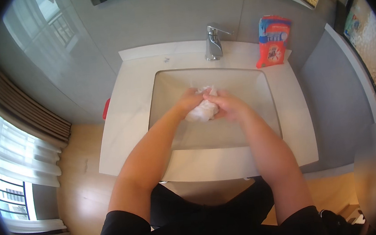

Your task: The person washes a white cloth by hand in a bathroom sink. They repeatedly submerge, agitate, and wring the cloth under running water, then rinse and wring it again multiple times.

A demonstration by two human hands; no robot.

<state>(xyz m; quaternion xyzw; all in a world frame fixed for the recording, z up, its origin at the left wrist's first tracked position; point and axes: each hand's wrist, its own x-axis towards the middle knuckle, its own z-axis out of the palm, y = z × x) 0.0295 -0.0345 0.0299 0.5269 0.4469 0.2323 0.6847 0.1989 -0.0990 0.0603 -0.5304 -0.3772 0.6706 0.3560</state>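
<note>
Both my hands meet over the basin of a white rectangular sink [128, 105]. Between them is a bunched white cloth [203, 109]. My left hand [188, 100] grips its left side and my right hand [228, 105] grips its right side, fingers closed into the fabric. The cloth is held just above the basin floor, below the chrome tap [212, 42]. Whether water is running I cannot tell.
A red and blue bag of washing powder [274, 40] stands on the sink's back right corner. A small red object [105, 109] pokes out at the sink's left edge. Grey tiled walls surround the sink; curtains and a window lie at left, wooden floor below.
</note>
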